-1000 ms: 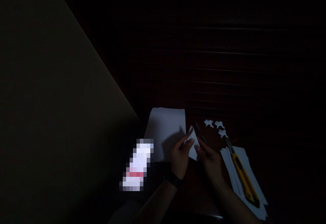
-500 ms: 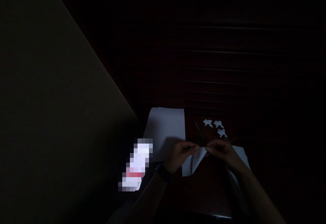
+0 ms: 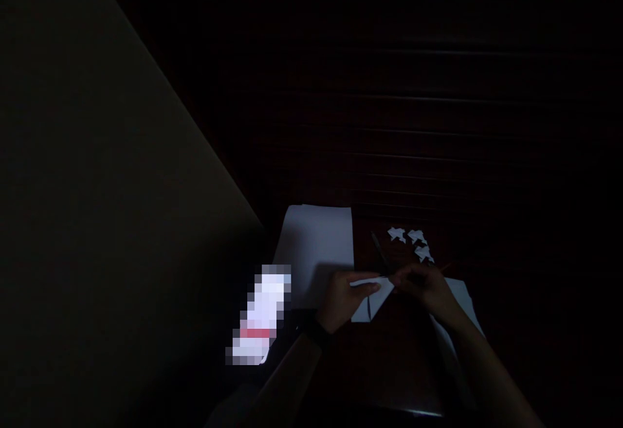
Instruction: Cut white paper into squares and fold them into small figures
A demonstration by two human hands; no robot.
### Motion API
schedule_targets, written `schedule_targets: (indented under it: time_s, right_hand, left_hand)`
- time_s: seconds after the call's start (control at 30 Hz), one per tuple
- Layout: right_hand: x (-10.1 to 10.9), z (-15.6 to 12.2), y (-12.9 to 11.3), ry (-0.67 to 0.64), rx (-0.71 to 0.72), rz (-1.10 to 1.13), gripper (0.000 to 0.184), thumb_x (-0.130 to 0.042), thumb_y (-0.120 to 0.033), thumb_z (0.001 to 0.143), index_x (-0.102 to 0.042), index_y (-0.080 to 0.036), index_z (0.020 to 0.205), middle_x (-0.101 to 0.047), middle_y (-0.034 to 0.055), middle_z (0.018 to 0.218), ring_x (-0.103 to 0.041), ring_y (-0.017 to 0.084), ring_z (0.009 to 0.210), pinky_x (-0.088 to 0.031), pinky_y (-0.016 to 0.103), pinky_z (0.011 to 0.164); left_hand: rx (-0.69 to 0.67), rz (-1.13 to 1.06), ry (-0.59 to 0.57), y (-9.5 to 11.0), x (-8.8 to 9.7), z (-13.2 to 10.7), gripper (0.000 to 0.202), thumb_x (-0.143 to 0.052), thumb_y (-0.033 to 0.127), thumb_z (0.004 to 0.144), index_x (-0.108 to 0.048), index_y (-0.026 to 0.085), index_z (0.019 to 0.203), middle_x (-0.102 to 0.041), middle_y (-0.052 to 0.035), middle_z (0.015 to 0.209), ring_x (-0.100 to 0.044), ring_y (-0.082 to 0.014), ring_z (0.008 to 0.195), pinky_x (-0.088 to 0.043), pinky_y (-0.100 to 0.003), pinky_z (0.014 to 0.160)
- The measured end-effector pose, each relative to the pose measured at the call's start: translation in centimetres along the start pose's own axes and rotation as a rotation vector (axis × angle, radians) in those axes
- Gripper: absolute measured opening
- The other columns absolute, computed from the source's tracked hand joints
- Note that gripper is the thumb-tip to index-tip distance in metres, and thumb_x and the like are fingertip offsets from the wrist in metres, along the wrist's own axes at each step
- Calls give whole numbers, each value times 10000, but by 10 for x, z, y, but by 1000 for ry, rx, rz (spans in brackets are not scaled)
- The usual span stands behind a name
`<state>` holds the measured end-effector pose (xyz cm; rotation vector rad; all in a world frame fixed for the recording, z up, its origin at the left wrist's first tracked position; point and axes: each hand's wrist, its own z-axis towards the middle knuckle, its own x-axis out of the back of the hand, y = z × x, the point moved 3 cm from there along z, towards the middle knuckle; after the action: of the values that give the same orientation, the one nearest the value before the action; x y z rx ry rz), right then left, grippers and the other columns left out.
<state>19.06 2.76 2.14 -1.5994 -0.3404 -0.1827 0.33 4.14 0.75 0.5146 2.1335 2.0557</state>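
A white sheet of paper [image 3: 361,311], partly folded, is held between my two hands above the dark table. My left hand [image 3: 341,297] grips its upper left side, thumb lying on top and fingers behind it. At the paper's right corner my right hand [image 3: 423,288] pinches it between thumb and fingertips. Just beyond the hands lie three small folded paper shapes [image 3: 396,235], close together. A dark pen-like object [image 3: 379,249] points away from me, its near end by my hands.
To the left lies a stack of white paper [image 3: 318,233]. A lit phone [image 3: 260,314], its screen pixelated, is at lower left. More white paper [image 3: 462,295] sits partly under my right forearm. A pale wall [image 3: 97,220] rises on the left, dark wooden slats behind.
The paper has turned flatter, and its lower edge has risen. My left thumb now lies across its face, with the fingers stretched further behind. My right hand has barely moved.
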Motion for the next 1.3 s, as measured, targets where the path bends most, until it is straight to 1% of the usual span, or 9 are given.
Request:
schedule_targets:
  time_s: [0.1,0.23,0.43,0.6,0.73,0.87,1.0,1.17,1.3]
  right_hand:
    - [-2,1,2,59,-20,34,179,-633,-345,742,-643,-171,780,-671,40,701,-606,176,645,-463,288,621]
    - [-5,0,-3,88,-25,22,172,-613,-336,756,-650,-175,806,-683,51,759,-617,187,697,-470,288,641]
    - [-8,1,-8,136,14,-42,151,-626,-322,741,-673,-182,771,-688,51,763,-622,196,718,-478,287,643]
    - [-12,2,-3,131,-76,153,229,-657,-369,718,-669,-180,847,-686,44,731,-629,178,641,-494,280,599]
    - [-12,2,2,137,-134,217,280,-671,-410,696,-685,-156,812,-692,63,693,-633,184,618,-498,284,586]
    - [-11,1,3,142,-151,201,272,-678,-403,692,-688,-152,795,-694,64,689,-628,179,601,-491,271,564]
    - [-10,1,-2,135,-118,133,244,-652,-392,720,-692,-159,781,-691,55,688,-615,170,596,-475,254,543]
    - [-10,1,-6,192,-68,7,197,-647,-362,728,-701,-174,760,-698,52,735,-623,184,674,-476,267,612]
    - [-12,1,-3,120,-93,92,242,-651,-383,718,-689,-157,798,-690,64,733,-627,194,661,-496,292,597]
  left_hand:
    - [-35,45,75,1,1,1,246,-641,342,725,-711,204,918,-713,-34,883,-653,-205,793,-500,-254,673]
    - [-50,45,112,4,2,1,210,-664,333,706,-722,207,864,-717,-30,837,-658,-199,766,-501,-245,661]
    - [-49,11,114,6,-1,-1,221,-657,339,713,-717,213,885,-712,-35,893,-657,-203,813,-511,-263,715]
    - [-65,-9,109,4,0,0,220,-630,343,742,-716,210,895,-712,-41,885,-658,-208,816,-511,-271,715]
    - [-89,-12,101,2,0,0,210,-633,337,742,-717,214,890,-714,-39,871,-658,-204,803,-509,-264,704]
    - [-93,-8,85,1,-2,0,191,-627,327,749,-717,228,885,-713,-30,880,-658,-196,809,-507,-259,712]
    - [-67,-4,83,0,-5,-1,205,-631,344,742,-718,223,883,-711,-35,891,-658,-200,820,-510,-263,722]
    - [-17,-76,57,-2,-11,-2,277,-651,369,718,-705,201,932,-704,-44,929,-652,-217,856,-518,-271,726]
    - [3,-97,72,-4,-11,-2,274,-653,364,718,-710,182,915,-708,-53,908,-655,-221,840,-519,-275,719]
